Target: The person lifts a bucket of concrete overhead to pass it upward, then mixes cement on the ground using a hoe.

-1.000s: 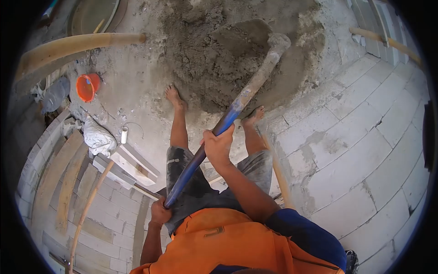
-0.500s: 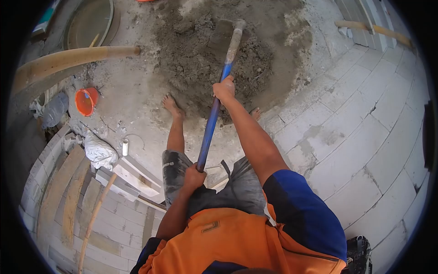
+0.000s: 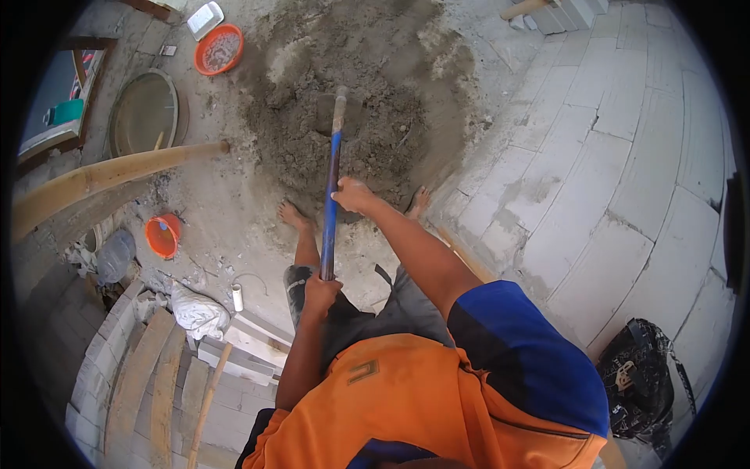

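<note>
My left hand [image 3: 320,295] is wrapped round the lower end of the blue handle of a hoe [image 3: 330,227]. Farther up the same handle, my right hand [image 3: 353,195] grips it from the right side. The far end of the hoe, coated in grey, rests in a wide heap of wet grey mortar [image 3: 375,117] on the ground. Its blade is partly sunk in the mix, so its edge is hidden. My bare feet stand apart at the near edge of the heap.
Left are an orange bucket [image 3: 162,235], a round basin [image 3: 144,116], a bamboo pole [image 3: 117,173] and a white sack [image 3: 198,310]. An orange bowl [image 3: 219,49] stands beyond. Right are a block wall [image 3: 578,203] and a black backpack [image 3: 639,383]. Planks [image 3: 141,375] lie lower left.
The hoe head has come down from the upper right into the heap's middle, and the handle now points nearly straight ahead. Both hands still hold it. The view has tilted, showing the orange bowl and backpack.
</note>
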The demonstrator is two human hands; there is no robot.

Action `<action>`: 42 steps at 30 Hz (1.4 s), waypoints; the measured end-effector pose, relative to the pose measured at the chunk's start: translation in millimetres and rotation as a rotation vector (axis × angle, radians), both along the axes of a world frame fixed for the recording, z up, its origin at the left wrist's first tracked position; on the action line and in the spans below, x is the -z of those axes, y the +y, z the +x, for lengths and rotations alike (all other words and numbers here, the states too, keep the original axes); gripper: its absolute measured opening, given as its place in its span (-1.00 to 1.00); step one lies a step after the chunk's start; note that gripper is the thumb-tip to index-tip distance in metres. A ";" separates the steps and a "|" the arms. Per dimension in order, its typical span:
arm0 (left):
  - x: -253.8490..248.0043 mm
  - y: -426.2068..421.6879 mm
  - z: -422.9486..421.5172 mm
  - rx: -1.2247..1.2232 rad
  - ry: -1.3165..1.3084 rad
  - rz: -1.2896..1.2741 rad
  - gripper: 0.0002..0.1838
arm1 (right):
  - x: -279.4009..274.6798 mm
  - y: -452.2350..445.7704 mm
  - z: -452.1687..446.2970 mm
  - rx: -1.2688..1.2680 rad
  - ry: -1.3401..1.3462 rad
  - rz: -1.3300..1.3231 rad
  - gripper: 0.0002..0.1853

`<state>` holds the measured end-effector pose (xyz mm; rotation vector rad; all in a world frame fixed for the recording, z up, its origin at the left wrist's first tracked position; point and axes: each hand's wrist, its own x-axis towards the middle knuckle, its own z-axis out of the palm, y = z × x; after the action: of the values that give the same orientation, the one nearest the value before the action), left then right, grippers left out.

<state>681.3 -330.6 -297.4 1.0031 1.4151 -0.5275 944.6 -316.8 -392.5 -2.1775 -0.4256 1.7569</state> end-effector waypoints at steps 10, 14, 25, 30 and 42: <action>-53.7 66.6 72.4 0.325 -0.242 0.575 -0.47 | -80.2 -385.4 64.5 -0.158 -0.452 -0.373 -0.61; -67.7 78.5 98.3 0.351 -0.227 0.629 -0.29 | -107.6 -474.1 33.1 -0.402 -0.345 -0.516 -0.63; -112.9 116.2 227.8 0.286 0.012 0.663 -0.41 | -81.4 -373.6 271.6 0.697 -0.079 -0.347 -0.80; -111.8 111.1 268.1 0.312 0.386 0.693 -0.40 | -130.2 -315.7 595.9 0.823 -0.458 0.146 -0.69; -137.1 104.8 382.6 0.306 0.526 0.694 -0.42 | -227.7 -272.9 772.9 0.721 -0.312 0.028 -0.76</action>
<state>1063.9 -225.8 -160.2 1.7423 1.9930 -0.5570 1717.5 -589.7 -164.8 -2.1936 0.2537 1.0241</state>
